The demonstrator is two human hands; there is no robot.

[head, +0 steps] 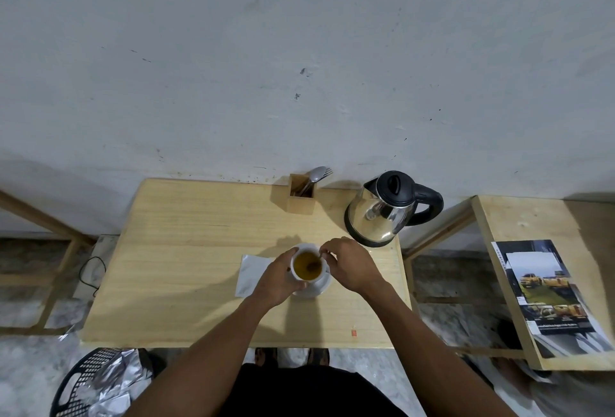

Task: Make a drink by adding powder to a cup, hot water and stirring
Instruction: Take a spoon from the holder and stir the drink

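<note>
A white cup (307, 265) filled with yellow-brown liquid stands on a white saucer (321, 286) near the middle of the wooden table (186, 250). My left hand (278, 278) wraps around the cup's left side. My right hand (349, 265) pinches the handle of a small spoon (316, 263) whose bowl dips into the liquid. An empty silver sachet (251, 275) lies flat just left of the saucer, partly under my left hand. The steel kettle (382, 213) with a black lid and handle stands at the back right of the table.
A wooden holder (301, 193) with a spoon and fork stands at the back against the wall. A small orange scrap (353, 332) lies near the front edge. A black basket (90, 380) with foil wrappers sits on the floor at left. A side table (519, 220) with a brochure (545, 293) is at right.
</note>
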